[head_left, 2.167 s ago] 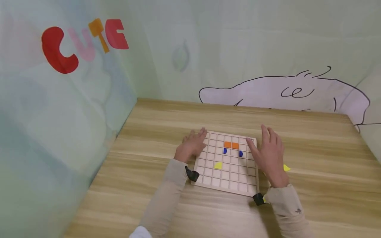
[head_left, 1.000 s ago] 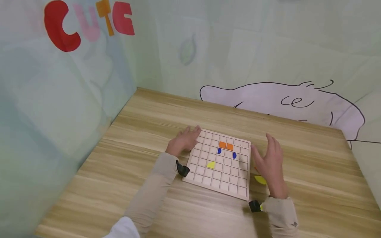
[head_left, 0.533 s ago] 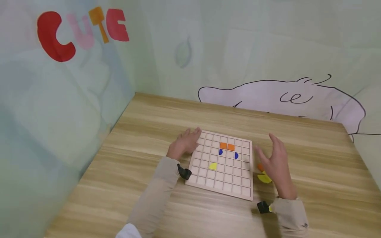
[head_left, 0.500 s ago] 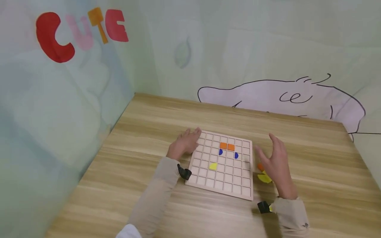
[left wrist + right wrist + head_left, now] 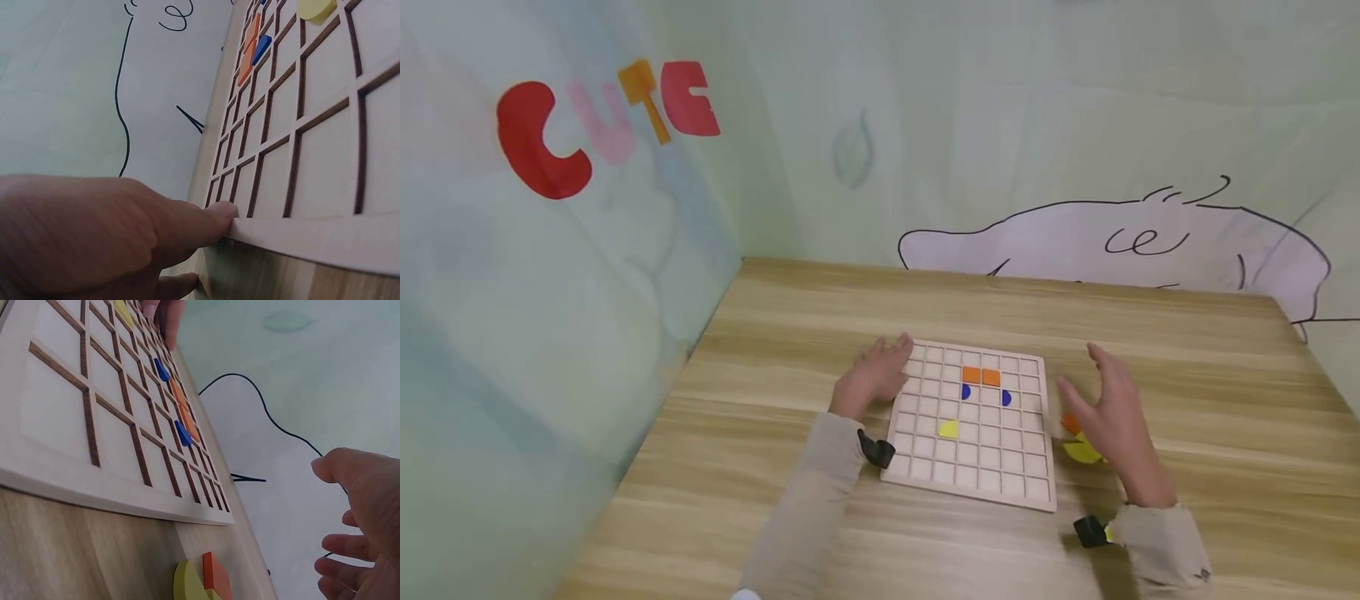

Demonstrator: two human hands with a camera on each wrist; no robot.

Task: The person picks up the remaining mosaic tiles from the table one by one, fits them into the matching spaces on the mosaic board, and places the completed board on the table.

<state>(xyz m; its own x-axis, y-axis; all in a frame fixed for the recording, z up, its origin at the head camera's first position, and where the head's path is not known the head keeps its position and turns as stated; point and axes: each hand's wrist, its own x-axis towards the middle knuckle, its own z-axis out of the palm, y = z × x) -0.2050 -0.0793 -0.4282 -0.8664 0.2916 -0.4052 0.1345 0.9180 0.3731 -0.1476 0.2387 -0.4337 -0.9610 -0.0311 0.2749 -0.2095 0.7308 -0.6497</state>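
Currently, my feed shows a pale gridded board (image 5: 988, 462) lying flat on a wood-grain table (image 5: 790, 333), and I take every place from that board. At its far left corner I see the left hand (image 5: 873, 379); the left wrist view shows me a fingertip resting on the rim, and the fingers look extended rather than curled. Off the board's right edge I have the right hand (image 5: 1116, 421), just beside it and apart from it, thumb and fingers spread with a gap between them, the fingers only loosely bent.

On the board's far half I count two orange squares (image 5: 972, 375) side by side in neighbouring cells. One row nearer the person on the board sit two blue half-discs (image 5: 1007, 398), well separated from each other. A yellow quarter-round piece (image 5: 948, 429) lies nearer still, further left on the board.

Just right of the board, on the table, I make out an orange piece (image 5: 1071, 423) and yellow pieces (image 5: 1082, 452) close together, partly hidden by the right hand. Beyond the board's far edge stands a wall with a black-outlined drawing (image 5: 1037, 229).
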